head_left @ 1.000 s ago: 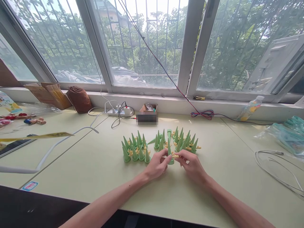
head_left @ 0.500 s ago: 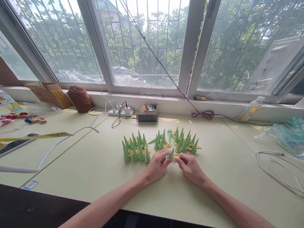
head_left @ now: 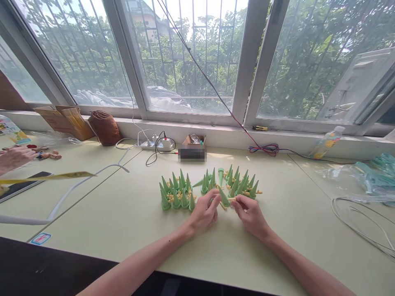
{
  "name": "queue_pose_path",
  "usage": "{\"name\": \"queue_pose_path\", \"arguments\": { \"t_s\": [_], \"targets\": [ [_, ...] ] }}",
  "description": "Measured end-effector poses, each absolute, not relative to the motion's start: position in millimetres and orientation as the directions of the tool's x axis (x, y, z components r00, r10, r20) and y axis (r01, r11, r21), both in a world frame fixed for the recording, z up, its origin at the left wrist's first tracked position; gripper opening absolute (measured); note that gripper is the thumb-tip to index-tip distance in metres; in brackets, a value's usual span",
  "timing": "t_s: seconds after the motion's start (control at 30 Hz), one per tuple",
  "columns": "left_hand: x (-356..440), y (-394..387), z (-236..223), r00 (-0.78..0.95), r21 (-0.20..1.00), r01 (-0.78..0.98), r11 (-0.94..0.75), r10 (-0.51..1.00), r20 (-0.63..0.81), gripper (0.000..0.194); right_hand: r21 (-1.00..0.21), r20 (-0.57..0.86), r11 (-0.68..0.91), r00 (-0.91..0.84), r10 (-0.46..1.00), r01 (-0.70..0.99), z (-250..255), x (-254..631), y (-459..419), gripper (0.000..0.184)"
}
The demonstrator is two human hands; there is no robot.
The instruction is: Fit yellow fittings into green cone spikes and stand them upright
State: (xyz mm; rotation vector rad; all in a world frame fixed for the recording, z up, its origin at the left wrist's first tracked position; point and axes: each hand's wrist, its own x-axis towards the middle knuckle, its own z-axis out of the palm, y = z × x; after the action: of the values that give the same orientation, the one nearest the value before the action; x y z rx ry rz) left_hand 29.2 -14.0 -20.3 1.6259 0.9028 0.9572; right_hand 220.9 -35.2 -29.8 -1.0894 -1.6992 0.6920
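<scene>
Between my two hands is a green cone-shaped spike (head_left: 224,198), tilted with its tip toward the upper left. The fingers of my left hand (head_left: 205,209) are closed at its left side. My right hand (head_left: 250,213) pinches a small yellow peg-like piece (head_left: 232,199) that meets the spike near its wide base. Left of my hands, several similar green spikes (head_left: 175,199) stand upright in rows with yellow pieces on them. A second group of spikes (head_left: 242,185) stands behind my right hand. One spike (head_left: 221,176) is set point down between the groups.
Another person's hand (head_left: 18,158) is at the far left, by small figures (head_left: 51,155). A power strip (head_left: 157,144), a small open box (head_left: 194,140) and a cable bundle (head_left: 264,149) lie along the window wall. A bottle (head_left: 327,142), plastic bags (head_left: 364,174) and a white cable (head_left: 354,222) are on the right.
The held green spike has risen a little and gone from nearly upright to tilted left. My right hand has shifted slightly right. Another person's hand has come in at the far left.
</scene>
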Motion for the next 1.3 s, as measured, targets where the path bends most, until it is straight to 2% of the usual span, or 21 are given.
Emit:
{"name": "queue_pose_path", "arguments": {
  "t_s": [0.17,0.33,0.43,0.57,0.83,0.97,1.1,1.3],
  "targets": [
    [31,-13,-15,0.433,0.998,-0.037,-0.043,0.900,0.055,0.047,-0.767,0.482,0.507,-0.168,0.860,0.393,-29,223,-38,0.034],
    [31,-14,-9,0.569,0.996,-0.017,0.086,0.820,-0.061,0.049,-0.699,0.523,0.575,-0.244,0.816,0.425,-26,221,-39,0.031],
    [29,-13,-10,0.619,0.992,-0.021,0.127,0.781,-0.087,0.049,-0.690,0.532,0.582,-0.242,0.811,0.431,-27,221,-38,0.031],
    [28,-12,-13,0.598,0.992,-0.036,0.121,0.798,-0.076,0.046,-0.703,0.516,0.568,-0.242,0.821,0.427,-31,221,-37,0.030],
    [28,-14,-17,0.520,0.998,-0.035,-0.046,0.852,0.058,0.038,-0.775,0.440,0.489,-0.213,0.872,0.400,-36,219,-38,0.037],
    [27,-15,-22,0.503,0.983,0.041,-0.181,0.853,0.137,0.030,-0.806,0.411,0.461,-0.210,0.887,0.371,-36,218,-40,0.039],
    [27,-16,-24,0.460,0.932,0.129,-0.338,0.853,0.246,0.024,-0.850,0.355,0.410,-0.216,0.910,0.331,-36,216,-41,0.039],
    [28,-17,-25,0.417,0.842,0.154,-0.518,0.806,0.420,0.017,-0.924,0.250,0.305,-0.241,0.938,0.229,-36,216,-42,0.040]
  ]
}}
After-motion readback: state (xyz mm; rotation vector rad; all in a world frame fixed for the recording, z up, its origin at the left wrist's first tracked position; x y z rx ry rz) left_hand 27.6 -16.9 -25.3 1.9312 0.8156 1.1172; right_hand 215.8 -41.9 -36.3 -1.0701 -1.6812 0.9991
